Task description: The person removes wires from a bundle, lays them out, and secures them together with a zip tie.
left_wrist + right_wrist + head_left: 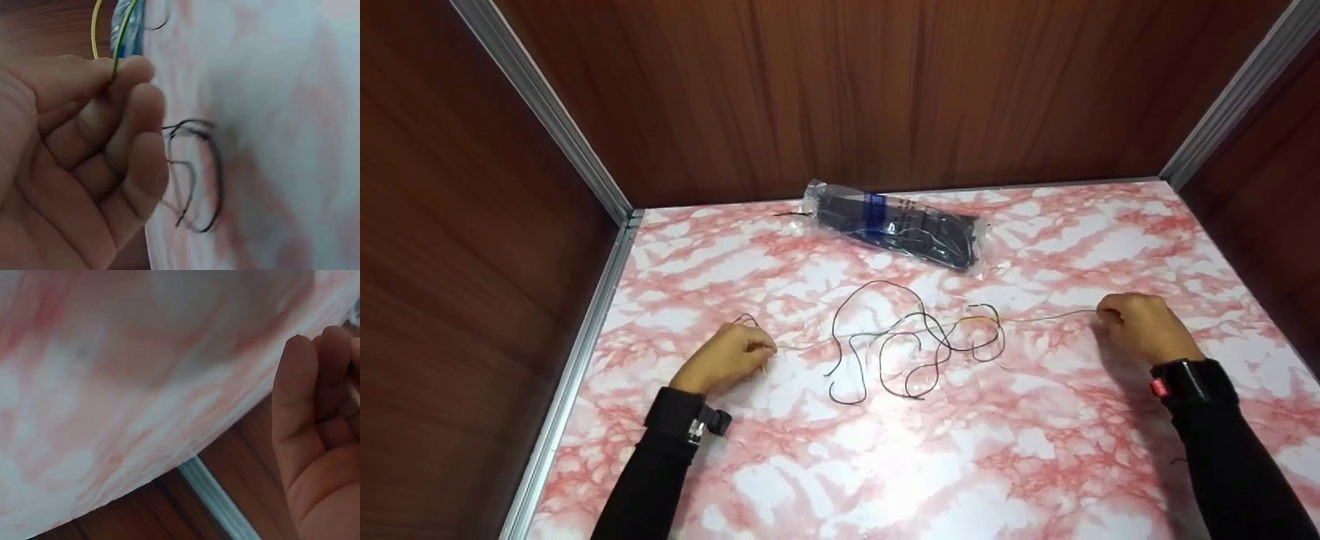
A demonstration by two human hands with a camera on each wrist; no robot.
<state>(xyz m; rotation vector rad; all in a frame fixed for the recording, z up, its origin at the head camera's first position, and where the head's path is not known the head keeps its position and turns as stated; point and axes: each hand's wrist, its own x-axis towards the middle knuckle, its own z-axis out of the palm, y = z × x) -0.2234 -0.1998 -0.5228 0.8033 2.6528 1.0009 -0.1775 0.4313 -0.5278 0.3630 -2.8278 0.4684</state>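
My left hand (727,355) pinches a thin yellow-green wire (122,34) between thumb and index finger, its other fingers curled in. My right hand (1140,324) pinches a thin strand (1065,315) on the right side of the table. The strand runs leftward from it into a loose tangle of dark wires (880,375) lying between the hands. A short yellow stretch of wire (976,318) shows in the tangle. Most of the right fingertips fall outside the right wrist view, so the grip is hidden there. Dark loops also lie just beyond my left fingers.
A clear plastic bag (900,227) with dark contents and a blue band lies near the back of the table. The red-and-white marbled tabletop (840,480) is bounded by brown wood-look panels (855,90) and a metal corner post (547,112).
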